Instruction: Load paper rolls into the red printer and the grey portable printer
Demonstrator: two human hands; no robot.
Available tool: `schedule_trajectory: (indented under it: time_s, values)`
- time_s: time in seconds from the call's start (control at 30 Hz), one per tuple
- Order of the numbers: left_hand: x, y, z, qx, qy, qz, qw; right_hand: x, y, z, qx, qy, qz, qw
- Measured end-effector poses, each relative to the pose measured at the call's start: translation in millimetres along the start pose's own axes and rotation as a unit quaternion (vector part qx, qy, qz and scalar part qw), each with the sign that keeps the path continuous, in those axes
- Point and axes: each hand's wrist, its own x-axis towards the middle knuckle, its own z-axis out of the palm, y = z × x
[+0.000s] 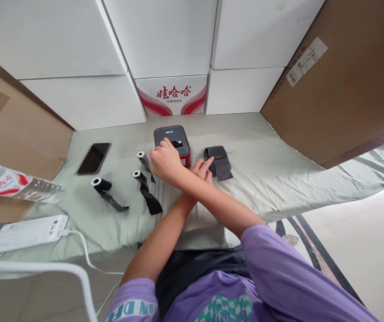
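My forearms cross, the right one over the left. My right hand [165,160] is at the left edge of a black-and-red box-shaped device [173,130] with a small window in its top. Its fingers look mostly curled, with one digit reaching over the device's top; I see nothing held. My left hand [202,170] has its fingers apart, the index finger at the left side of a dark wallet-like pouch [219,162] with a flap. Left of my right hand are three partly unrolled black rolls with white cores: one roll [102,184], a second roll [147,192] and a third roll [142,157].
A black phone [94,158] lies left on the green cloth [252,134]. Further left are a water bottle [20,183] and a white power bank [27,233] with a cable. White boxes [175,36] stand behind; large cardboard boxes flank both sides, including one at right [353,89].
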Motion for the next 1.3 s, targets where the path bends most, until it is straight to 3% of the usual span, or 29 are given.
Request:
schedule_trajectory:
  time_s: [0.4, 0.7, 1.03, 1.17, 1.3]
  values:
    - [-2.4, 13.0, -3.0, 0.033, -0.018, 0.017, 0.999, -18.5, -10.5, 10.5, -0.024, 0.024, -0.007, 0.999]
    - [-1.6, 8.0, -4.5, -0.016, 0.026, -0.029, 0.999, 2.6, -10.8, 0.9, 0.003, -0.007, -0.002, 1.0]
    - [-5.1, 13.9, -9.1, -0.052, 0.076, 0.058, 0.994, -1.0, -20.4, 1.7, 0.0, -0.011, 0.041, 0.999]
    - [-4.9, 9.5, -9.1, -0.034, 0.011, 0.061, 0.997, -9.3, -4.5, -22.3, 0.067, -0.017, 0.067, 0.995]
    - [-9.0, -1.4, 1.4, -0.061, -0.042, 0.066, 0.995, -4.8, 40.3, -49.1, 0.201, 0.027, 0.117, 0.972]
